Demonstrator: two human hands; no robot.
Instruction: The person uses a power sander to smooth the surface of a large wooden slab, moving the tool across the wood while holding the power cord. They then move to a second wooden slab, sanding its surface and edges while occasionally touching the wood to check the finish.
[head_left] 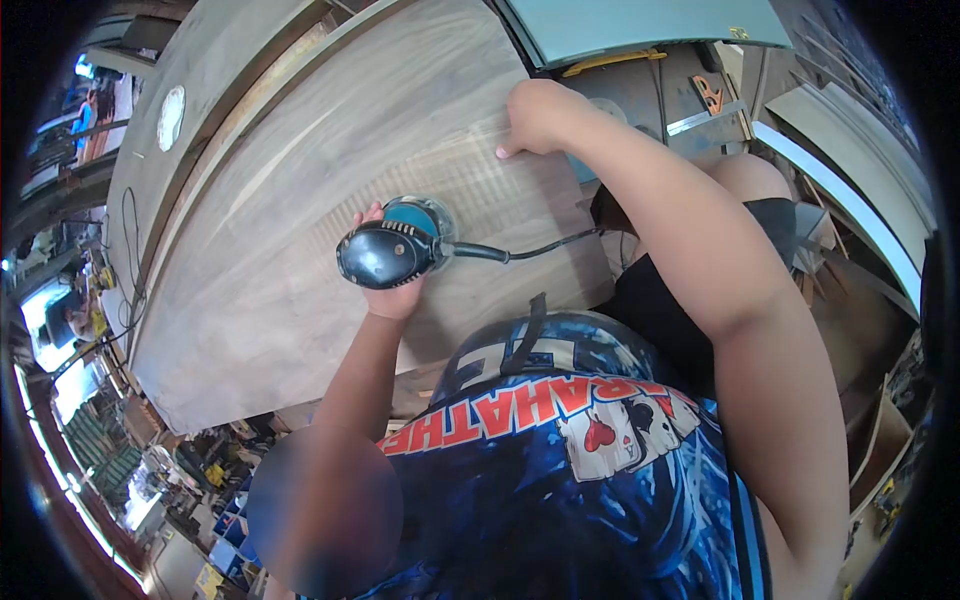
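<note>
A black and teal power sander [385,252] rests on a large wooden panel [250,290]. My left hand [395,296] is wrapped round the sander, with fingertips showing past its far side. From the sander a black cord runs right across the panel and over its edge. At the panel's upper right edge, my right hand [545,115] is bent down with its fingers curled in. One fingertip shows against the wood; what that hand holds, if anything, is hidden. Between the two hands, the wood shows rippled light and dark bands.
A pale blue-green panel [640,25] stands at the top. Beside it lie an orange clamp [709,95] and a metal ruler [705,118]. A white round piece [171,118] is at the upper left. Cluttered tools and boxes fill the lower left.
</note>
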